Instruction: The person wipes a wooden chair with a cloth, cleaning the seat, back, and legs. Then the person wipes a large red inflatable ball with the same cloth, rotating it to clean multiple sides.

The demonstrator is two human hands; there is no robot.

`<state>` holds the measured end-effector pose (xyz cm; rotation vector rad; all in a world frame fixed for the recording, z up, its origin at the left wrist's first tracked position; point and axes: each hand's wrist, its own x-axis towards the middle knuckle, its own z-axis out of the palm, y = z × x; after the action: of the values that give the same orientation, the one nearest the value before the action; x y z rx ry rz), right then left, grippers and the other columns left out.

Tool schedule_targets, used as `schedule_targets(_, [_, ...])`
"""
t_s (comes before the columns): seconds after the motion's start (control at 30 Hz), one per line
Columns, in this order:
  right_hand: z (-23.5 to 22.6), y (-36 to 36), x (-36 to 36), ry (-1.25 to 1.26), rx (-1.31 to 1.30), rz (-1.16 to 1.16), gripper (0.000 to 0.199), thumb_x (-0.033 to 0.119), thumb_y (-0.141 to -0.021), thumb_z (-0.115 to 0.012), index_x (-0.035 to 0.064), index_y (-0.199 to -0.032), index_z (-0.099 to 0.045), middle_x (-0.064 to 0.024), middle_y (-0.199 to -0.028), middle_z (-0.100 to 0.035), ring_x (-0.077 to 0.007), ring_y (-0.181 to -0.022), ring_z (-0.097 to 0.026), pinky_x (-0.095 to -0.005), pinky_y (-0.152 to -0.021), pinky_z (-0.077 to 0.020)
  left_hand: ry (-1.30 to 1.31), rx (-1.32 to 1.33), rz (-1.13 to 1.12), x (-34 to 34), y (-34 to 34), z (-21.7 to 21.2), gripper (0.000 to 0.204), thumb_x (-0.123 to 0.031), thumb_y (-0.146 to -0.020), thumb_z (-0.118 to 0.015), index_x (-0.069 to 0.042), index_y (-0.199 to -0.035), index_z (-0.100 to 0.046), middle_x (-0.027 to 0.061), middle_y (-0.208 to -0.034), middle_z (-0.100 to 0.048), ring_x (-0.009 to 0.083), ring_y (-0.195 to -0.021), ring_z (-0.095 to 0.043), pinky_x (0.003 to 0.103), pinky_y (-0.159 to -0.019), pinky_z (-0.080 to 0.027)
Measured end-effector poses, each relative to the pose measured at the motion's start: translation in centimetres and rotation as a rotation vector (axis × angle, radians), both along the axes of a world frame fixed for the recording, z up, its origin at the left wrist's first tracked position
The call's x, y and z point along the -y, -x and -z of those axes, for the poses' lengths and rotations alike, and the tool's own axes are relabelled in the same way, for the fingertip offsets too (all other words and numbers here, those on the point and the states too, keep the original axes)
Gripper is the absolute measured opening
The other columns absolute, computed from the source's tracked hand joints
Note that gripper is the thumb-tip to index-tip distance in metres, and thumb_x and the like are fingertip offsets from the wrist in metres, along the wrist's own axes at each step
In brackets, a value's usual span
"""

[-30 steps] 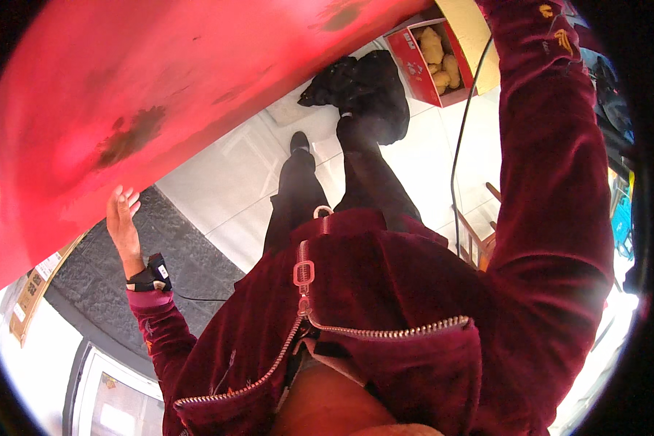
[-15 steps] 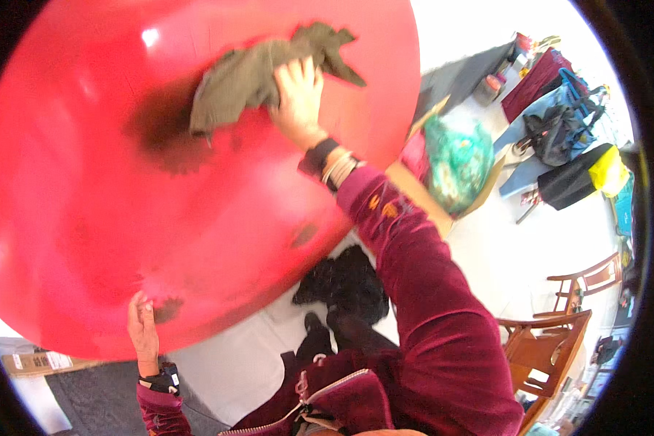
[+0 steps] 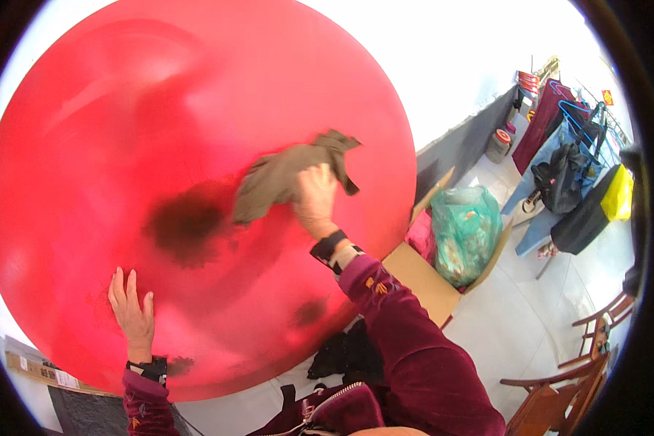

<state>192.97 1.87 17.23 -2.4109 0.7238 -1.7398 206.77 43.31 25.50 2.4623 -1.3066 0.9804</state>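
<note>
A large round glossy red tabletop (image 3: pixel 87 196) fills the left and middle of the view. On it lies a crumpled olive-brown cloth (image 3: pixel 269 185), right of the middle. My right hand (image 3: pixel 317 200) has its fingers on the cloth, gripping it and pressing it against the surface; part of the fingers blurs into the fabric. My left hand (image 3: pixel 132 309) rests on the near left part of the red surface, fingers spread, holding nothing. Dark blurry patches, perhaps reflections, show on the red surface between the hands and near its front edge.
An open cardboard box (image 3: pixel 421 283) stands right of the red top, with a green plastic bag (image 3: pixel 466 236) in it. Farther right hang clothes (image 3: pixel 559 174) beside a black bag. Wooden chairs (image 3: pixel 559 400) stand at the lower right. A flat carton (image 3: pixel 47 372) lies at the lower left.
The right hand and the cloth sit lower in the view and slightly right. My left hand is farther onto the red surface, its fingers spread wider. The whole view has shifted.
</note>
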Motion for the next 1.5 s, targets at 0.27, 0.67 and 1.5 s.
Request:
schedule_targets(0.27, [1.9,4.4,16.4,-0.844,0.435,0.216,0.065,0.042,-0.087,-0.057,0.0010,-0.135,-0.041,-0.0205,-0.132,-0.048,-0.0385,-0.127,-0.040,-0.0513,-0.100,-0.0377,-0.007,0.035,-0.080,0.7,0.3,1.6,0.081,-0.013,-0.066,-0.079,-0.006,-0.138,-0.043,0.0189,-0.151,-0.028,0.0401,-0.135,-0.029,0.050,-0.108,-0.030])
schedule_targets(0.67, [-23.5,-6.1,7.7,0.072,0.167,0.155,0.051,0.030,-0.075,-0.072,-0.0004,-0.112,-0.054,-0.0107,-0.116,-0.054,-0.0317,-0.115,-0.046,-0.0533,-0.093,-0.0371,0.009,-0.001,-0.077,-0.1,0.1,2.1,0.083,-0.024,-0.066,-0.080,-0.006,-0.138,-0.042,0.0202,-0.150,-0.028,0.0400,-0.137,-0.027,0.051,-0.103,-0.030])
schedule_targets(1.5, [-39.9,-17.6,-18.6,0.932,0.176,-0.438,0.038,0.032,-0.068,-0.076,0.0246,-0.105,-0.068,0.0012,-0.122,-0.055,-0.0280,-0.111,-0.052,-0.0413,-0.079,-0.0510,0.034,0.042,0.057,-2.7,-1.2,1.5,0.055,-0.024,-0.074,-0.073,-0.018,-0.126,-0.057,0.0120,-0.147,-0.037,0.0301,-0.133,-0.035,0.044,-0.099,-0.037])
